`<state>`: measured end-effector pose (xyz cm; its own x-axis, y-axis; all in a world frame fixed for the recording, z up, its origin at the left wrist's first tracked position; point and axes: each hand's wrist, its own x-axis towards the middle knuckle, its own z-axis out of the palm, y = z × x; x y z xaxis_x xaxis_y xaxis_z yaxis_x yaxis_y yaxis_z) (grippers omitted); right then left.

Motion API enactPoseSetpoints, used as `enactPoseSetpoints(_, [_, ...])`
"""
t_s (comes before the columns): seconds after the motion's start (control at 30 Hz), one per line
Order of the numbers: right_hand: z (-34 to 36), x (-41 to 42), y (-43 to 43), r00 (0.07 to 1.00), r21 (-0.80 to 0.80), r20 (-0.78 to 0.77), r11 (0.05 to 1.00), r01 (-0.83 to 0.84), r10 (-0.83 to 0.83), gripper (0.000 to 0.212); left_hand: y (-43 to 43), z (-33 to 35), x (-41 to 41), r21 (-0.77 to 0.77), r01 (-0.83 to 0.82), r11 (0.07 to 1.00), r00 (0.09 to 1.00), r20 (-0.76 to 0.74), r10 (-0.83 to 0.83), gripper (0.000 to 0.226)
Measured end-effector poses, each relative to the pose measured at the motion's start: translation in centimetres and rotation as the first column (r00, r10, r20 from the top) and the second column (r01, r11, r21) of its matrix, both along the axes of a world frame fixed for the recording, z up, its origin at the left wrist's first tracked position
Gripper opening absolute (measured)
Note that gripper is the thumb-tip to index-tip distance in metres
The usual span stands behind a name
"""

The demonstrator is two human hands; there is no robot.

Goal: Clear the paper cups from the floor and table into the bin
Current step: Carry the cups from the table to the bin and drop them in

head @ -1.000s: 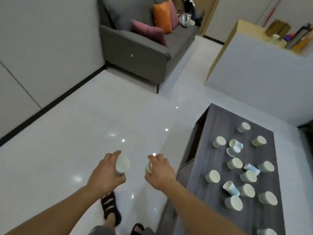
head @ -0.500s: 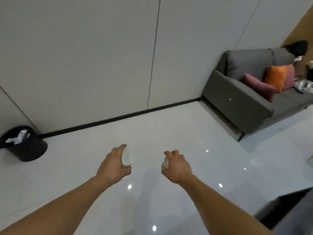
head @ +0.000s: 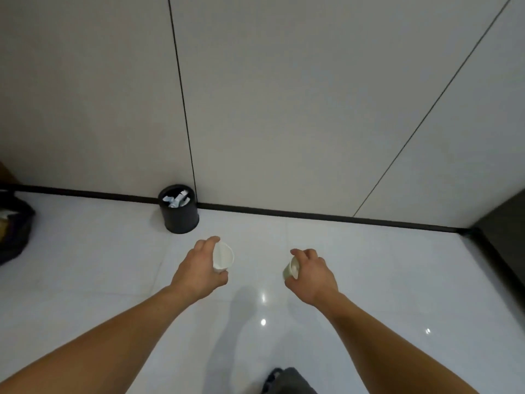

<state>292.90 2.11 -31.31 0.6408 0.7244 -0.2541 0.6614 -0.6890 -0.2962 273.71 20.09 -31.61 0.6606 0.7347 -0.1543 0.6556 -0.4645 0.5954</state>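
My left hand (head: 199, 268) holds a white paper cup (head: 223, 256) with its mouth turned to the right. My right hand (head: 314, 273) grips a second paper cup (head: 291, 269), pale green, mostly hidden behind the fingers. Both hands are stretched out in front of me above the white floor. A small round black bin (head: 179, 212) stands on the floor against the wall, ahead and slightly left of my left hand. Several crumpled cups show inside it.
A grey panelled wall (head: 284, 109) with a black skirting runs across the view. A black bag (head: 14, 234) lies on the floor at the far left. A dark sofa edge (head: 502, 237) juts in at the right. White glossy tiles (head: 369, 265) stretch between me and the bin.
The view has swung left, away from the table and sofa. The bin moved from the far left edge to the centre and is nearer. Both hands still hold their cups.
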Motion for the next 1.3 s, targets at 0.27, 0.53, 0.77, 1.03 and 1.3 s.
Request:
enactPoseSetpoints(0.27, [-2.7,3.6,16.0,0.973,0.035,-0.037,0.973,-0.227,0.228,0.072,11.3,-1.5,1.6,-0.005,-0.184,0.983,0.983,-0.02,0.184,0.083])
enactPoseSetpoints(0.53, [-3.1,8.7,31.2,0.911,0.046,-0.053,0.913,-0.406,0.408,0.072,21.8,-1.1,4.9,-0.001,-0.385,0.923,0.923,-0.003,0.385,0.083])
enactPoseSetpoints(0.77, [-5.5,9.8,41.4,0.881,-0.007,-0.093,0.884,-0.467,0.464,0.071,31.3,-4.1,6.1,-0.093,-0.433,0.897,0.901,-0.028,0.432,0.088])
enactPoseSetpoints(1.03, [-8.8,9.2,54.7,0.909,-0.042,-0.155,0.917,-0.396,0.386,0.072,46.7,-7.8,7.2,-0.1,-0.339,0.935,0.94,-0.08,0.332,0.085])
enactPoseSetpoints(1.3, [-15.7,10.6,66.0,0.921,-0.043,-0.22,0.94,-0.337,0.321,0.073,58.5,-14.4,10.4,-0.07,-0.247,0.966,0.967,-0.085,0.241,0.085])
